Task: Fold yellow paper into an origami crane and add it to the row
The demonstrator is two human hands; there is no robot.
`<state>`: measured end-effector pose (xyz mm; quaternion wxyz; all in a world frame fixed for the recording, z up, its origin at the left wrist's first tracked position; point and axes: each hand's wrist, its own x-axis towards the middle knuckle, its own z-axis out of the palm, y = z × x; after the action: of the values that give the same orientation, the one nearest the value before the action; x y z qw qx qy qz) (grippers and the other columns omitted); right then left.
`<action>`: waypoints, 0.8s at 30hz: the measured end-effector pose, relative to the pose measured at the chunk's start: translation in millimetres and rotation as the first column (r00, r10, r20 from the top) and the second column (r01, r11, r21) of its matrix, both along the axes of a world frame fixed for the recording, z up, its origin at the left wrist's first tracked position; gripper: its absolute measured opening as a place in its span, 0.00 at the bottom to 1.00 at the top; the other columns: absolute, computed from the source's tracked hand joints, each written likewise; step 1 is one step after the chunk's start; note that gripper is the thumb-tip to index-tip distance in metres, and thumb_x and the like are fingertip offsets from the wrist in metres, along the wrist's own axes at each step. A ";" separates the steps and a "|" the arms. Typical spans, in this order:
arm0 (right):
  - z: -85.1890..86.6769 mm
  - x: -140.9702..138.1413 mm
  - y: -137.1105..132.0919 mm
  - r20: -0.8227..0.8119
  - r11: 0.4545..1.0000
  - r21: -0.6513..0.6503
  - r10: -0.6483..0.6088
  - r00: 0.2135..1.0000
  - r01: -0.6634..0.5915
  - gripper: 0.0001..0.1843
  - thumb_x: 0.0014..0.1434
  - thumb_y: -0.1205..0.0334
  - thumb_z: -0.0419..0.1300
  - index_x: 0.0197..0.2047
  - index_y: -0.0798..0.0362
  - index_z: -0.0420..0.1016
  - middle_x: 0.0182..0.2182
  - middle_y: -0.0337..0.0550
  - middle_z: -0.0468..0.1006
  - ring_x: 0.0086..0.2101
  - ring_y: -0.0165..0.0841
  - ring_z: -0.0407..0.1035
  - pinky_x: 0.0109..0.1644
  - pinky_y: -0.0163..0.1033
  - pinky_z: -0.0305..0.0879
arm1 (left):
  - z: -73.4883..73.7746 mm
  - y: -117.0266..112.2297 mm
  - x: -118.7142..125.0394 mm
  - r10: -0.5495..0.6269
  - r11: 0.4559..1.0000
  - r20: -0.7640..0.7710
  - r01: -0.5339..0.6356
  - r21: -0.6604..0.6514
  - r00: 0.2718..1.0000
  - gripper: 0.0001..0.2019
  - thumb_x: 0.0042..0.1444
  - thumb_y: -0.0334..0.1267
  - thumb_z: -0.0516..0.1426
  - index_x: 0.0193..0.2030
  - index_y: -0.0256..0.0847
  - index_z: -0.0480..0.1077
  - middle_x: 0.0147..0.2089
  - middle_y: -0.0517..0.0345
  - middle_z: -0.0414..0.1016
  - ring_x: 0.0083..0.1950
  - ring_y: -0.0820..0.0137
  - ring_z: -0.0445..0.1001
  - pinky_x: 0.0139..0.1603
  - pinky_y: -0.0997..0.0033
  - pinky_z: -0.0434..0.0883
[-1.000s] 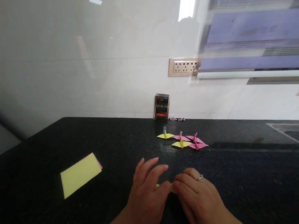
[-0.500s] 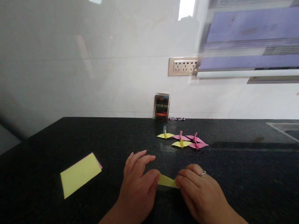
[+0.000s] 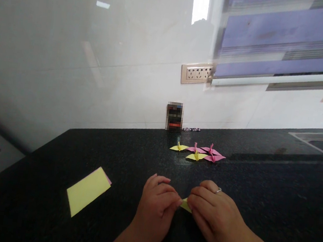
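A small piece of yellow paper [image 3: 186,205] shows between my two hands, low over the dark counter; most of it is hidden by fingers. My left hand [image 3: 157,207] pinches its left end between thumb and forefinger, the other fingers loosely curled. On the other end, my right hand [image 3: 216,214], with a ring on one finger, is closed over the paper. Beyond the hands stand several folded paper cranes, among them a yellow crane [image 3: 196,156] in front and a pink crane [image 3: 213,158] beside it.
To the left lies a stack of yellow paper [image 3: 88,191] with a pink edge showing beneath. A pixelated dark box [image 3: 175,116] stands against the wall, with a beaded strip [image 3: 191,129] beside it. A sink edge [image 3: 309,140] is at far right; sockets [image 3: 196,73] are on the wall.
My left hand has moved right, closer to my right hand, and its forefinger has come down to the thumb. Less of the yellow paper shows between the hands.
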<state>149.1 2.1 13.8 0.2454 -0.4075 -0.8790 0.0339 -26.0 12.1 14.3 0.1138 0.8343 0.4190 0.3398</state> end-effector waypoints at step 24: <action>-1.4 -5.0 0.7 -0.232 0.990 -0.135 0.003 0.973 -0.036 0.09 0.56 0.70 0.47 0.33 0.54 0.68 0.29 0.43 0.70 0.32 0.33 0.61 0.37 0.40 0.58 | -3.0 1.0 1.4 0.046 0.989 -0.012 -0.047 -0.137 0.999 0.13 0.56 0.34 0.45 0.24 0.37 0.64 0.24 0.59 0.64 0.30 0.72 0.62 0.34 0.72 0.58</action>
<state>144.2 2.9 12.4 0.3170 -0.4081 -0.8439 0.1444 -24.6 13.2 11.2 0.1610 0.8161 0.4611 0.3090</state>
